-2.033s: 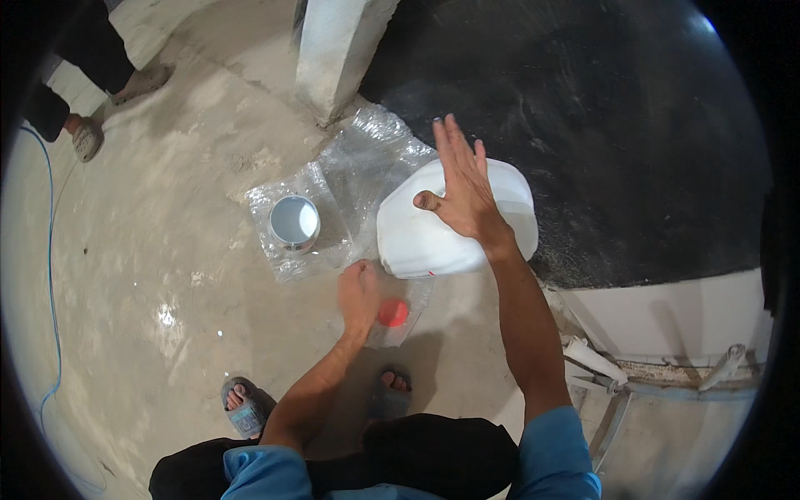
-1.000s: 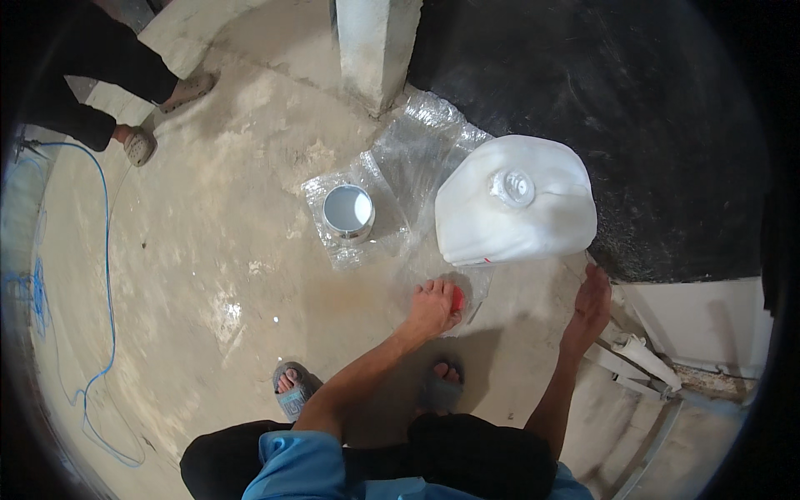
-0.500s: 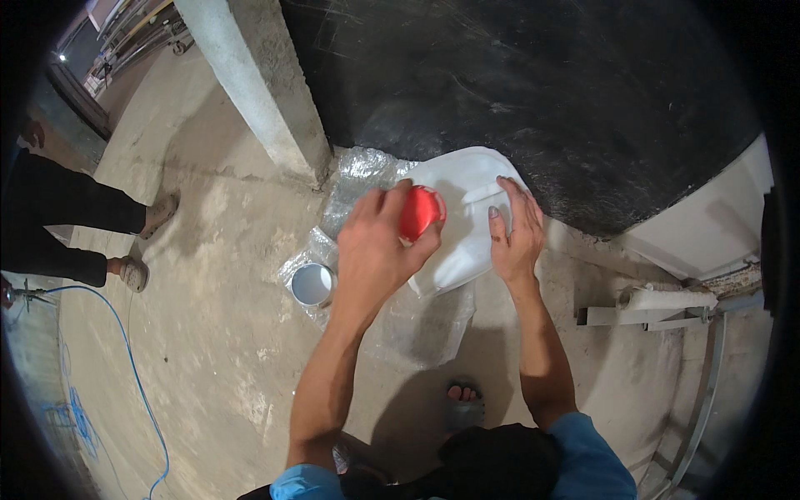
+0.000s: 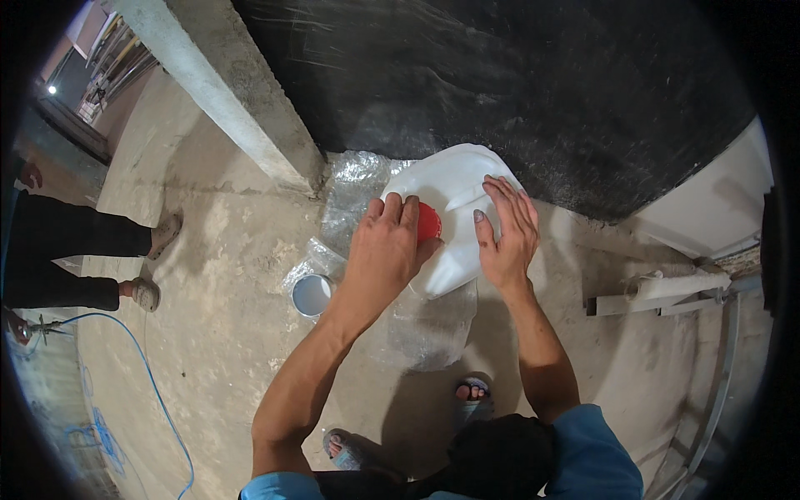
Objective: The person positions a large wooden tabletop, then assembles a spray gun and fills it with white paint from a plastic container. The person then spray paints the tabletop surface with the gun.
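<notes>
Below me stands a large white plastic jug [image 4: 458,171], with a moulded handle ridge on its top. My left hand [image 4: 379,254] is closed round a red screw cap [image 4: 429,222] at the jug's left side, fingers and thumb on its edge. Much of the cap is hidden behind the fingers, and whether it sits on the jug's neck I cannot tell. My right hand [image 4: 510,237] rests against the jug's right side, its fingers stretched and thumb apart. To the left of my left forearm is a small round tin [image 4: 312,295] with whitish contents.
Clear plastic wrap [image 4: 354,200] lies under the jug and tin. Behind rise a black panel [image 4: 500,75] and a concrete post [image 4: 242,100]. White-wrapped bars [image 4: 667,292] are at right. Another person's legs [image 4: 75,250] and a blue hose [image 4: 137,350] are at left.
The red cap has tilted from showing its open face to showing its outer rim, slightly lower in view. My left hand has turned over it. My right hand stays on the jug.
</notes>
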A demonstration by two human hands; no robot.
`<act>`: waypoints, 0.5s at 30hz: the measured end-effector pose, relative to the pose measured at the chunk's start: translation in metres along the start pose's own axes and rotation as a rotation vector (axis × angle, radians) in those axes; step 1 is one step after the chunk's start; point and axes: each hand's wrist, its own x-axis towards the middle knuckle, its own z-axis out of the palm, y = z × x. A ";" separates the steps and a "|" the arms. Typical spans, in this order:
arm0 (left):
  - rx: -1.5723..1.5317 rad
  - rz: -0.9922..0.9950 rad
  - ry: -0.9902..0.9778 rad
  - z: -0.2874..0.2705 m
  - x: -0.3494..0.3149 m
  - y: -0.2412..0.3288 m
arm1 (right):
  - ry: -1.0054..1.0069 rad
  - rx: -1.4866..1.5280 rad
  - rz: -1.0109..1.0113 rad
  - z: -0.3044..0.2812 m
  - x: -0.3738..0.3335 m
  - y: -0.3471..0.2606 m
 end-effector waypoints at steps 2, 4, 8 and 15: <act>-0.065 -0.041 -0.011 0.008 -0.008 -0.004 | -0.004 0.011 0.010 0.000 0.002 0.000; -0.041 -0.032 -0.016 0.008 -0.011 -0.005 | -0.001 0.028 0.008 -0.001 0.004 -0.001; 0.335 0.053 0.004 -0.034 0.012 0.009 | 0.024 0.050 -0.010 -0.004 0.004 -0.001; 0.175 0.165 0.591 -0.077 0.079 0.025 | 0.037 0.054 -0.006 0.000 0.000 0.004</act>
